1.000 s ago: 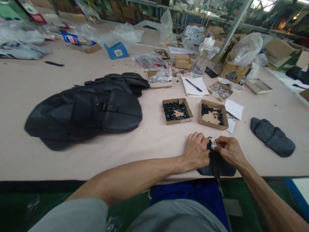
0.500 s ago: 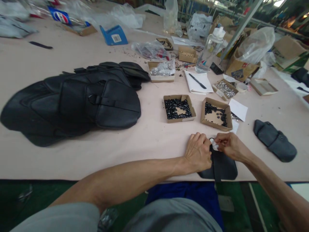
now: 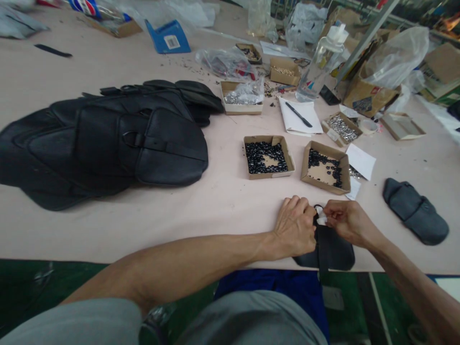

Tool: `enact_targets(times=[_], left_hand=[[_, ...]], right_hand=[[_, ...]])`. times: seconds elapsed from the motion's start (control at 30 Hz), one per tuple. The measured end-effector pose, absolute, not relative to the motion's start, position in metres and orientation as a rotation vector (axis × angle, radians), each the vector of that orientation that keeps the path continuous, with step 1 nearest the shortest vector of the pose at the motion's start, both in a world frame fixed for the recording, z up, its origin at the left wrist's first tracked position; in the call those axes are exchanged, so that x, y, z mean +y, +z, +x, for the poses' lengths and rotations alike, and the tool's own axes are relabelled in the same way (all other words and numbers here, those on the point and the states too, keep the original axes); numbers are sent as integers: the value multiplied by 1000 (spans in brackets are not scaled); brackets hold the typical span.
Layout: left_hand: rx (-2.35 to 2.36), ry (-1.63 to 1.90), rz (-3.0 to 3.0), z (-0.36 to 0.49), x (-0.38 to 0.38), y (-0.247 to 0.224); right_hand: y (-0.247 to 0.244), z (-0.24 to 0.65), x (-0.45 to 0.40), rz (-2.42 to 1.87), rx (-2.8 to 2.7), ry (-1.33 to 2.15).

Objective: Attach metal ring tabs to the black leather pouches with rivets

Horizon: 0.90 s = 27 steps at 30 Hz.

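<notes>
Both hands worked a small dark leather piece at the near edge of the bench.

My left hand [image 3: 295, 226] was curled and pressed against the left side of the dark leather piece [image 3: 328, 249], while my right hand [image 3: 348, 221] pinched a small white tag [image 3: 321, 219] at its top, fingertips nearly meeting those of the left. The piece lay flat at the near edge of the bench [image 3: 223, 201], with its strap [image 3: 322, 261] hanging off the edge. Just beyond my hands sat two cardboard trays of black rings, the left tray [image 3: 268, 157] and the right tray [image 3: 326, 167]. A large black leather bag [image 3: 108, 143] lay well off to the left, and another dark leather part [image 3: 415, 211] rested to the right, apart from my hands.
</notes>
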<state>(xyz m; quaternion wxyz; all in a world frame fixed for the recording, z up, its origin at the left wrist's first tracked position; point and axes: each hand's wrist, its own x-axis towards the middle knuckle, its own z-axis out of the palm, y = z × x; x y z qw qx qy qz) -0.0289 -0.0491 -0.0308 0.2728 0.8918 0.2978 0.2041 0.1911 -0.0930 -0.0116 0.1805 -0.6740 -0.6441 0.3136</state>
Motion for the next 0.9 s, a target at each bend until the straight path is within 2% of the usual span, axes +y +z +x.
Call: enact_targets(times=[0.13,0.27,0.37,0.6,0.77,0.9], left_hand=[[803,549,2402,-29,-49,-30],[792,546,2385,-29,-47,-29],[797,528,2374,-29,-46,-29],[778,533,2360,-30,-44,-30],[772,548,2341,-30,-44,-31],[780,565,2341,-31,-44,-30]], right_hand=[[-7,194,-75,-2177,-1696,1067],[8,188,-53,-2442,-1762,1090],[15,184,-43,-2485,-1862,1075],[-1,200,-54,-2369,-1649,1303],[-9,193,-83,-2082,-1517,1111],[-5,184,-104,-1840,-1715,846]])
